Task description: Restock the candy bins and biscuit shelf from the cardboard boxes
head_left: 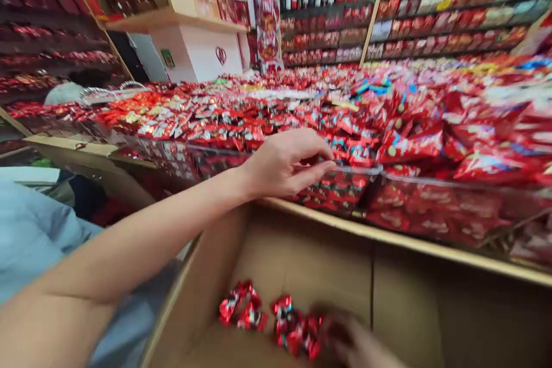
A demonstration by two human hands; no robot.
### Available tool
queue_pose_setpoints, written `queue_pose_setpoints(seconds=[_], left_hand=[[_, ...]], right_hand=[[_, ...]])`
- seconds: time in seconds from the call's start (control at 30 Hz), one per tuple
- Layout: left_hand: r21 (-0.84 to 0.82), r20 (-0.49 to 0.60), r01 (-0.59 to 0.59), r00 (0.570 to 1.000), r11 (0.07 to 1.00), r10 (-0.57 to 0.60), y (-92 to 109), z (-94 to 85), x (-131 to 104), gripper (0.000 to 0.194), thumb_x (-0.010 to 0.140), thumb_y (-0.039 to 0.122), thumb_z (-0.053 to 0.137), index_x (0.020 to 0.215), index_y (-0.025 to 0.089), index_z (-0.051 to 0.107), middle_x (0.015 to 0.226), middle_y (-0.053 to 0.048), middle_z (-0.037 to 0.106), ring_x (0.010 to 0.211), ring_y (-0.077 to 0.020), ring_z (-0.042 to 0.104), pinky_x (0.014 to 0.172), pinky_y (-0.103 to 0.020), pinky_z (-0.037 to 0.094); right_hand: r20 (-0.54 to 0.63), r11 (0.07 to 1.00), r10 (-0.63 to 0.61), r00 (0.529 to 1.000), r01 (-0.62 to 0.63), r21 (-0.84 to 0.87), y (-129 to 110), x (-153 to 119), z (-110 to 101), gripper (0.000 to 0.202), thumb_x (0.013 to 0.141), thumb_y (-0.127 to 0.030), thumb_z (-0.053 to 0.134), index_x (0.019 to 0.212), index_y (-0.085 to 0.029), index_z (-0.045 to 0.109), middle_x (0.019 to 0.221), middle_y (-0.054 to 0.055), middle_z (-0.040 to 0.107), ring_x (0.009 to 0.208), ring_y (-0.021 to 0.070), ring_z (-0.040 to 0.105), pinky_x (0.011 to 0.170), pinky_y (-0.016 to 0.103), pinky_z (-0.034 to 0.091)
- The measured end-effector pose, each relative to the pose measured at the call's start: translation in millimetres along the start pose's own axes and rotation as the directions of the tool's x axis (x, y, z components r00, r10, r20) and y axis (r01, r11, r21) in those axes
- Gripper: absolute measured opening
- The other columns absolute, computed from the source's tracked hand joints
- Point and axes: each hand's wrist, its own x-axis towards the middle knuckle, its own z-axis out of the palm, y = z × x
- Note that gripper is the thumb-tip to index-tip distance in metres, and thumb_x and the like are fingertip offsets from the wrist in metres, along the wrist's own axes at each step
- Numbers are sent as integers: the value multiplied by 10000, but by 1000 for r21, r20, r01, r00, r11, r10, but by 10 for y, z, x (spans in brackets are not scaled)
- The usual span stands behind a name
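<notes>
My left hand [288, 162] reaches across from the lower left to the front wall of a clear bin [336, 188]. Its thumb and fingertips come together at the bin's rim, level with the red foil-wrapped candies [233, 126] heaped inside. Below, in a large cardboard box [302, 241], two small clusters of shiny red-wrapped candies lie on the bottom. The left cluster [244, 306] is untouched. At the right cluster [295, 328] is my right hand [351, 336], smeared by motion, so its fingers and anything in them cannot be made out.
Bigger red packets [414, 146] fill the neighbouring bin on the right. A person in a light blue top [38, 224] is close on my left. Behind the candy display stand shelves [328, 23] with bottles and red boxes. The cardboard box's edge [388, 233] runs along the bins.
</notes>
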Motion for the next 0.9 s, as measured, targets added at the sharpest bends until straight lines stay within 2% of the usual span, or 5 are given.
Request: queue_pose_setpoints(seconds=[0.2,0.3,0.43,0.67,0.9], left_hand=[[34,343,-232,916,972,207,349,290,-203,228,840,287,423,713,204,594,637,2,538,638,-129,526,591,-253,418],[29,321,-236,923,971,215,372,348,-247,235,847,291,413,723,206,594,637,3,527,649,-133,528,594,-253,416],[133,325,-256,924,958,202,316,384,-267,262,862,294,374,773,196,601,684,-12,543,688,-144,531,611,-261,410],[136,276,-276,933,951,231,284,440,-298,243,858,262,390,777,173,601,721,-32,573,674,-140,520,585,-253,381],[-103,216,-88,970,991,109,139,563,-286,159,809,200,472,748,145,608,674,-24,602,655,-119,530,631,-230,398]], right_hand=[[-42,987,41,998,-47,-155,385,76,-87,147,716,-132,453,766,-183,581,656,-6,573,630,150,502,581,270,351],[8,982,-26,1000,27,-189,395,32,-28,234,727,-171,457,936,-190,559,708,4,597,627,143,512,571,251,374],[45,959,-130,991,137,-247,373,18,81,545,705,-182,516,1230,-187,370,1071,87,550,914,185,511,767,289,394],[62,917,-132,989,146,-370,301,59,55,105,665,-182,550,766,-198,571,820,45,553,697,168,504,623,272,396],[-57,910,-139,989,104,-402,109,223,153,394,737,-256,500,1090,-83,522,1073,178,526,997,257,453,875,350,356]])
